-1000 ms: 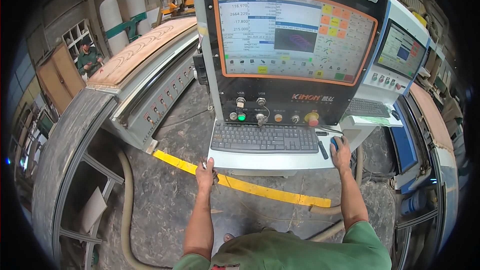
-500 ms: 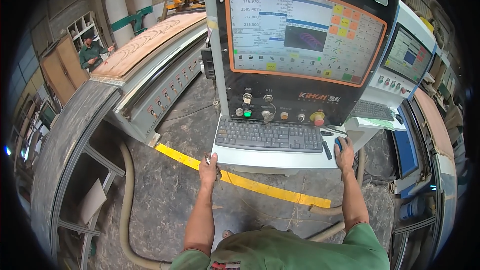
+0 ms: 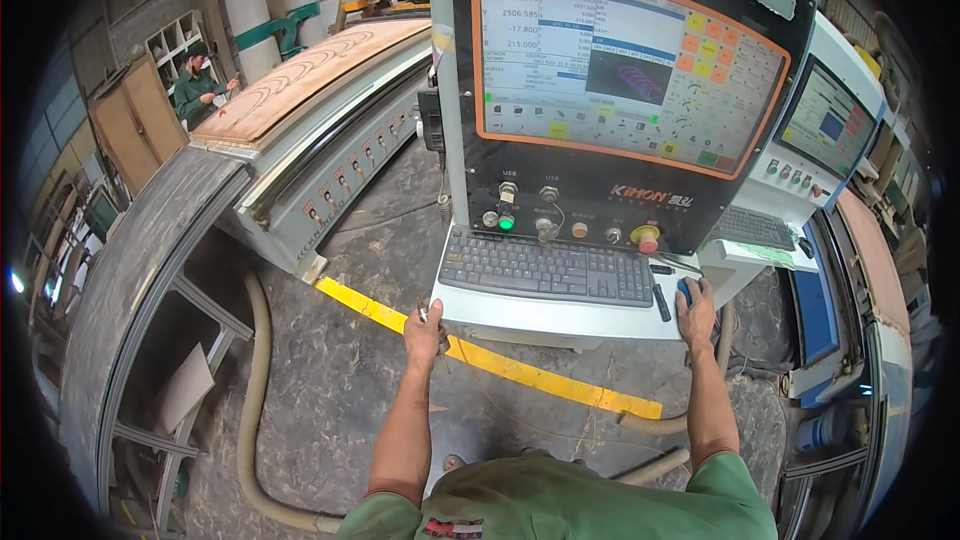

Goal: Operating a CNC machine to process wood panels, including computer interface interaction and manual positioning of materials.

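My right hand rests closed over a blue and black computer mouse at the right end of the white control shelf. Next to it lie a slim black stick-shaped item and a smaller black piece. At the shelf's left front corner, my left hand is closed around a small metal piece, whose tip shows above the fingers; its kind cannot be made out. Between the hands sits a black keyboard. Above it stands the machine's control screen in an orange frame, lit with readouts and a purple toolpath drawing.
Below the screen are a lit green button and a red emergency stop knob. A long machine bed carries a wooden board; a co-worker stands beyond it. A hose and yellow floor strip lie below.
The view has shifted slightly, so the console sits a little further right and lower. One position readout on the screen has changed. Both my hands keep their holds. The co-worker's head and hands have moved.
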`<action>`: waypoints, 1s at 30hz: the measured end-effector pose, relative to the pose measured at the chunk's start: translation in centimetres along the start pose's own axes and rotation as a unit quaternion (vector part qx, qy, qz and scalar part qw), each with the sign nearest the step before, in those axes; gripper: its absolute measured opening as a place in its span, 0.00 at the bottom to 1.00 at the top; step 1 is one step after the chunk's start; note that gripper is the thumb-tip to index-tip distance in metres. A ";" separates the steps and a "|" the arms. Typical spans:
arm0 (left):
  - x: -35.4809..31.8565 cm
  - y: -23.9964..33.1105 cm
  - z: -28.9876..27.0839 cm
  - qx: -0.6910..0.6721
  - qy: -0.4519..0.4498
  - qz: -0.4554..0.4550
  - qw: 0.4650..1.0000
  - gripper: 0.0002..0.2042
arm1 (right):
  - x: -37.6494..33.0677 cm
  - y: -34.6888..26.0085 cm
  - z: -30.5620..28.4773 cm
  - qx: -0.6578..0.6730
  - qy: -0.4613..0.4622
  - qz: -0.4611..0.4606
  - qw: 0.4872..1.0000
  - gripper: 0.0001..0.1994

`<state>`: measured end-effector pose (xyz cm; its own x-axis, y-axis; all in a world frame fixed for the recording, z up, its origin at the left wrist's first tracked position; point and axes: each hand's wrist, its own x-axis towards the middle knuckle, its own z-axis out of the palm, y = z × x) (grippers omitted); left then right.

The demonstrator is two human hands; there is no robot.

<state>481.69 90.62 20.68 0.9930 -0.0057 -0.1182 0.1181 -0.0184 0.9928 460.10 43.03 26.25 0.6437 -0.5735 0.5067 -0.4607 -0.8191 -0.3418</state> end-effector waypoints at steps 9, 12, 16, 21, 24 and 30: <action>-0.5 0.8 0.2 -0.005 -0.001 -0.006 1.000 0.18 | 0.1 0.2 -0.1 0.004 -0.010 0.008 1.000 0.19; -0.4 0.6 0.2 0.001 -0.001 -0.004 1.000 0.19 | 0.0 0.1 -0.2 0.005 -0.010 0.009 1.000 0.19; -0.4 0.5 0.1 0.004 -0.001 -0.004 1.000 0.19 | 0.0 -0.1 -0.3 0.004 -0.009 0.006 1.000 0.19; -0.5 0.7 0.2 -0.012 0.003 0.000 1.000 0.18 | 0.0 -0.4 -0.5 0.003 -0.013 0.003 1.000 0.19; -0.5 0.7 0.3 -0.020 0.003 0.009 1.000 0.18 | 0.0 -0.7 -0.7 0.000 -0.016 0.003 1.000 0.19; -0.3 0.6 -0.1 -0.013 -0.016 -0.004 1.000 0.23 | 0.1 -0.3 -0.4 -0.002 -0.017 -0.002 1.000 0.19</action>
<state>481.47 90.73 21.27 0.9913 -0.0369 -0.1261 0.1265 0.0081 0.9919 460.06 43.21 26.67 0.6654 -0.5702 0.4817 -0.4609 -0.8215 -0.3357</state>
